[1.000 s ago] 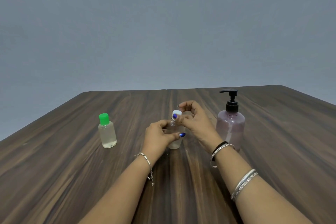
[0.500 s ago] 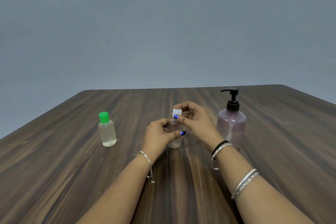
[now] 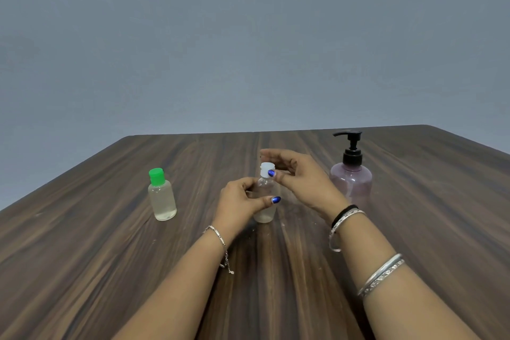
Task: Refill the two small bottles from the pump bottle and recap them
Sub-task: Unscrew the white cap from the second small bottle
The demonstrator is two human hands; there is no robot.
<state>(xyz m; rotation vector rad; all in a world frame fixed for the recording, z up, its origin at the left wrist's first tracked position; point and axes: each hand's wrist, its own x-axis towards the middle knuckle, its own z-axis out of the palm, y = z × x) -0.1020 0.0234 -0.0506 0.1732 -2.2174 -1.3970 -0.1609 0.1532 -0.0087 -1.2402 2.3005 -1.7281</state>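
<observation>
A plain grey wall rises behind a dark wooden table (image 3: 82, 257). At the table's centre a small clear bottle (image 3: 265, 201) stands upright, long axis vertical, neck pointing up. The left hand (image 3: 240, 201) wraps its body, probably to stop it turning, while the right hand (image 3: 298, 176) pinches its white cap (image 3: 267, 169) between thumb and fingers, apparently twisting it. To the left, well apart, a second small bottle (image 3: 162, 201) stands upright under a green cap (image 3: 156, 176). The pump bottle (image 3: 351, 176) stands on the right, just beyond the right wrist, its spout pointing left.
</observation>
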